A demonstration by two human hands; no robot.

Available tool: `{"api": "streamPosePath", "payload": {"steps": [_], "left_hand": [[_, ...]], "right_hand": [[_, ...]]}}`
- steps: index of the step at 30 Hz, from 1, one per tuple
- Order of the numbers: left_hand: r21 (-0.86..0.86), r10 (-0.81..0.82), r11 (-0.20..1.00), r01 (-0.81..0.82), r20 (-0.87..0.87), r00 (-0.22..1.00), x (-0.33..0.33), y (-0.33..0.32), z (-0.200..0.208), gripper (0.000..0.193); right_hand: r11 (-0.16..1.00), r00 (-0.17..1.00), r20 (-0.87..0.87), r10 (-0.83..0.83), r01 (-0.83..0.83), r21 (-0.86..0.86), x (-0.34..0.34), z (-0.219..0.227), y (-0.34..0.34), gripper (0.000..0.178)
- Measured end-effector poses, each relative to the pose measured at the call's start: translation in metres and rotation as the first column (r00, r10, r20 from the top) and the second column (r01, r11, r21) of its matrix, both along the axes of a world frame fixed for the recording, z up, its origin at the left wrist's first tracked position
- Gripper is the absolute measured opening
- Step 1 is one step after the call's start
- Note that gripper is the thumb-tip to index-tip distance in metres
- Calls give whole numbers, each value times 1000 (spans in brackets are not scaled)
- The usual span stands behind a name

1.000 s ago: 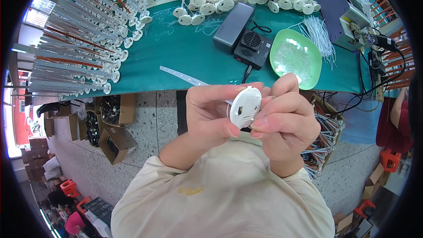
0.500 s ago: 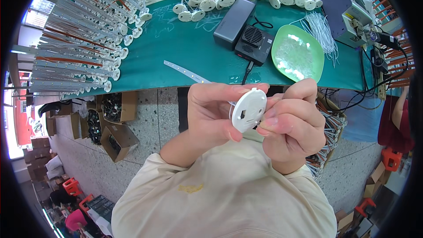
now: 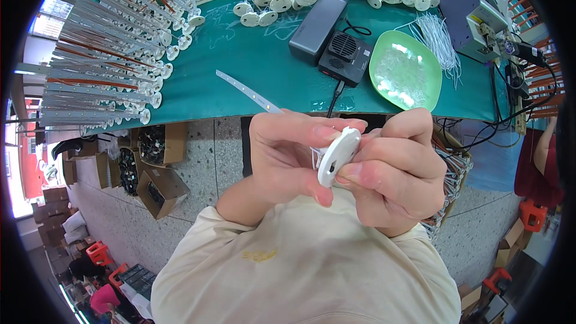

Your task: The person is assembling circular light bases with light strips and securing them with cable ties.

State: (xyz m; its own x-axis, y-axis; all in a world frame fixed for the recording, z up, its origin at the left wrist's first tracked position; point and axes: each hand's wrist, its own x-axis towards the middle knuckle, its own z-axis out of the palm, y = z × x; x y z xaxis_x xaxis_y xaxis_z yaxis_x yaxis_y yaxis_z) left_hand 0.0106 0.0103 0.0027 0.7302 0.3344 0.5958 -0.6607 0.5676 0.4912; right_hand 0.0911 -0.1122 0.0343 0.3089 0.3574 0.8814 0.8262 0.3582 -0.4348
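L hand is gripping white disc by rim, near-left of green dish, ideally bracing it w/o flexing while closed R hand is pinching at its face, contents hidden.

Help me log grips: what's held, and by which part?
White disc: left hand grips its rim; right hand is at its face, grip unclear. Whether the strip is held is hidden.

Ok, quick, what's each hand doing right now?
Left hand: closed, holding the white disc between thumb and fingers.
Right hand: closed, fingertips at the disc's face; can't tell if they're pinching something tiny.
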Motion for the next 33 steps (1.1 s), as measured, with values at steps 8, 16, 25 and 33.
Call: {"api": "streamPosePath", "payload": {"steps": [8, 16, 25, 33], "left_hand": [[501, 266, 848, -173, -121, 956, -4, 14, 28, 39], [804, 443, 584, -110, -202, 873, 18, 49, 52, 34], [889, 714, -454, 51, 330, 617, 122, 162, 44, 23], [926, 862, -370, -71, 371, 346, 41, 160, 8, 35]], "right_hand": [[984, 933, -318, 167, -137, 112, 9, -13, -3, 27], [991, 926, -362, 103, -63, 121, 26, -12, -12, 15], [956, 717, -674, 180, 32, 290, 45, -35, -54, 24], [976, 814, -573, 97, 35, 214, 46, -38, -48, 23]]}}
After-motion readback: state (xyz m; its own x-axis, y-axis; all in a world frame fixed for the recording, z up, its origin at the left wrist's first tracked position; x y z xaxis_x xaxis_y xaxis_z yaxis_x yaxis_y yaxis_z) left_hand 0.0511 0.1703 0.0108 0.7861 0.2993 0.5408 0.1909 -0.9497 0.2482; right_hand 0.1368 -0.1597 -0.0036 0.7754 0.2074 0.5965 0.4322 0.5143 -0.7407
